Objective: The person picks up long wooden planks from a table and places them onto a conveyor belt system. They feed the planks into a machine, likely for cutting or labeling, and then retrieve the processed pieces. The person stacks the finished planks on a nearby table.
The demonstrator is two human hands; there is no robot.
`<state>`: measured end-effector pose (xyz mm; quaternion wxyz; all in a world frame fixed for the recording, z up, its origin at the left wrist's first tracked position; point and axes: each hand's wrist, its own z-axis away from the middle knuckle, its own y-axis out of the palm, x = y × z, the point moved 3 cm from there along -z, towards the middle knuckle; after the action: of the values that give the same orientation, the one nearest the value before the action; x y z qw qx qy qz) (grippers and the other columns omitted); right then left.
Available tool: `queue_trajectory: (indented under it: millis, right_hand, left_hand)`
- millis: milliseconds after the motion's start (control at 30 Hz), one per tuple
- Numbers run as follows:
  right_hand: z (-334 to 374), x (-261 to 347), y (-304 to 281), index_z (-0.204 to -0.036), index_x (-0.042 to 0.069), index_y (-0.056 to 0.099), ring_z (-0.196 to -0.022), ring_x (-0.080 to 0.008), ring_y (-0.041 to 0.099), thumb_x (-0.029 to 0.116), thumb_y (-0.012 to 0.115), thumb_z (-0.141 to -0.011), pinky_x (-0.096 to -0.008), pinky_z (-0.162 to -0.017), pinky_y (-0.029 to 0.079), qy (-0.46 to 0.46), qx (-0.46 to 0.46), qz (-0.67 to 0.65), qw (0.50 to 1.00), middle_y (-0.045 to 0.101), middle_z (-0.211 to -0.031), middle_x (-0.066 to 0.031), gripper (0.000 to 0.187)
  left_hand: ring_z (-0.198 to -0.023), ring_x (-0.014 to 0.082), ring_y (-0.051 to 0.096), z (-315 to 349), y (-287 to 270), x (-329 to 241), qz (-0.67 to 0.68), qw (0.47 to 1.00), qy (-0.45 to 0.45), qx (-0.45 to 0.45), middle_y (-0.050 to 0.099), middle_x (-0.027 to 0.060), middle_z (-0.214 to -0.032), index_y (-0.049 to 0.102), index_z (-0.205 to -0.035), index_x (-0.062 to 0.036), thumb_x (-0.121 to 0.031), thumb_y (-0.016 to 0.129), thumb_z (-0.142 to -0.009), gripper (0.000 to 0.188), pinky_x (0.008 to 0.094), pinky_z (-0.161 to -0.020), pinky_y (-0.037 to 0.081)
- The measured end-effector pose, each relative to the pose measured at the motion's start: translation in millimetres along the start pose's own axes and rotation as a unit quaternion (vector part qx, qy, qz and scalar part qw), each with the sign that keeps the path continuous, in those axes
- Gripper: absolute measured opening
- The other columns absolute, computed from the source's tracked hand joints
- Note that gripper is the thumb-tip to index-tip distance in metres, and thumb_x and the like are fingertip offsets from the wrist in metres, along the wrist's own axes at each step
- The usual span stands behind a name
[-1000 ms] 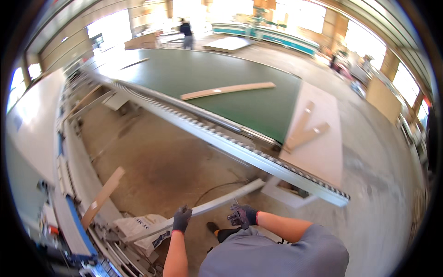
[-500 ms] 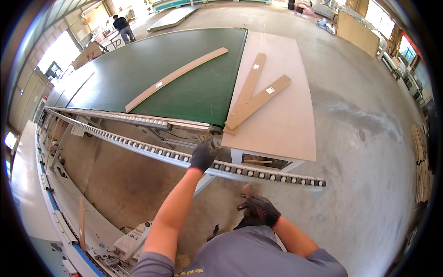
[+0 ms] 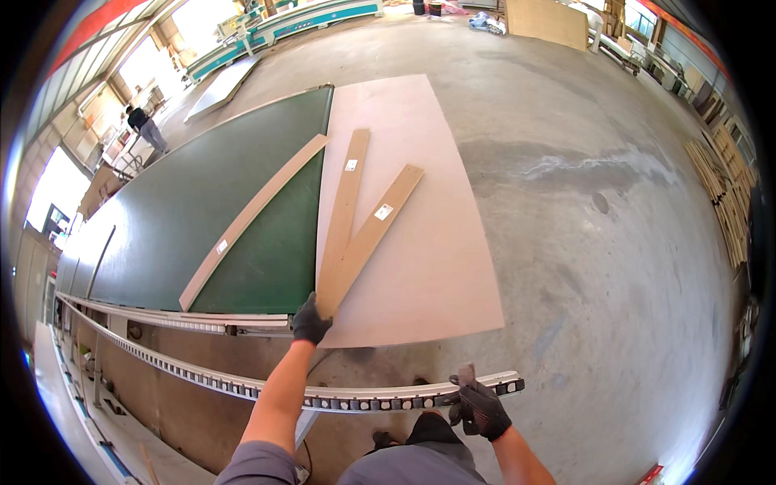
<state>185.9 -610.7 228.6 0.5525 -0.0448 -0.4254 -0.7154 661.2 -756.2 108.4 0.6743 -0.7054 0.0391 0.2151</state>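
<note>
My left hand (image 3: 310, 322), in a dark glove, is at the near end of a brown wooden strip (image 3: 373, 229) and closes on its edge; some fingers are hidden. A second wooden strip (image 3: 346, 194) lies partly under it, making a V on the pale board (image 3: 420, 267). Both strips carry a small white label. To the right, over the end of the roller rail (image 3: 364, 400), my gloved right hand (image 3: 481, 411) is closed around a small brownish block-like piece (image 3: 466, 373) that sticks up from the fingers; its kind is unclear.
Another labelled strip (image 3: 255, 212) lies slantwise on the green conveyor belt (image 3: 162, 226), left of the pale board. Far left, a person (image 3: 145, 128) bends over a bench. Stacked wooden slats (image 3: 718, 190) stand at the right, and a pale sheet (image 3: 222, 87) lies beyond the belt.
My left hand has gone from above the roller rail forward to the strips' near end. My right hand has moved forward and right to the rail's end. The view has shifted.
</note>
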Motion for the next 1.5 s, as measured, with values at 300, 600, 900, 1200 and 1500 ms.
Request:
queue_trajectory:
  millis: [300,600,900,1200,1500]
  right_hand:
    - [-66,-23,80,-0.143,0.005,0.048,-0.081,-0.0144,0.068,0.012,0.059,-0.098,-0.0333,-0.077,0.057,0.019,0.13,-0.031,0.991,0.067,-0.106,-0.012,0.047]
    - [-18,42,218,-0.147,0.003,0.047,-0.072,-0.0148,0.065,0.02,0.064,-0.095,-0.0312,-0.061,0.054,-0.415,0.172,0.215,0.867,0.071,-0.104,-0.0083,0.058]
    - [59,97,235,-0.154,-0.001,0.034,-0.132,-0.0424,0.052,-0.003,0.045,-0.091,-0.0421,-0.107,0.045,-0.64,0.031,0.411,0.648,0.046,-0.149,-0.0267,0.064]
    - [96,89,208,-0.152,-0.001,0.034,-0.13,-0.0442,0.053,-0.007,0.045,-0.086,-0.045,-0.106,0.048,-0.61,-0.011,0.43,0.666,0.049,-0.145,-0.0288,0.067]
    - [132,93,199,-0.152,0.0,0.036,-0.13,-0.0422,0.054,-0.011,0.045,-0.085,-0.0436,-0.107,0.046,-0.585,-0.036,0.42,0.693,0.054,-0.14,-0.0286,0.069]
  left_hand:
    - [-0.09,0.0196,0.066,138,-68,44,0.746,0.614,-0.224,-0.126,0.07,0.0048,-0.101,0.067,-0.102,-0.0107,-0.016,0.074,-0.093,0.013,0.0376,-0.08,0.055]
    - [-0.096,0.0327,0.065,154,-269,-109,0.25,0.908,0.128,-0.311,0.071,0.0149,-0.107,0.069,-0.118,-0.0013,-0.02,0.076,-0.09,0.034,0.0462,-0.086,0.052]
    - [-0.077,0.028,0.067,139,-319,-296,0.304,0.798,0.467,-0.23,0.068,0.0082,-0.084,0.076,-0.089,-0.0098,-0.014,0.089,-0.062,0.031,0.0387,-0.071,0.054]
    - [-0.083,0.0275,0.065,174,-319,-326,0.309,0.804,0.482,-0.161,0.064,0.0098,-0.093,0.077,-0.101,-0.0088,-0.006,0.087,-0.056,0.046,0.0363,-0.072,0.053]
    - [-0.085,0.0282,0.065,192,-300,-342,0.279,0.802,0.504,-0.162,0.064,0.01,-0.095,0.077,-0.104,-0.0089,-0.005,0.087,-0.059,0.047,0.0382,-0.073,0.053]
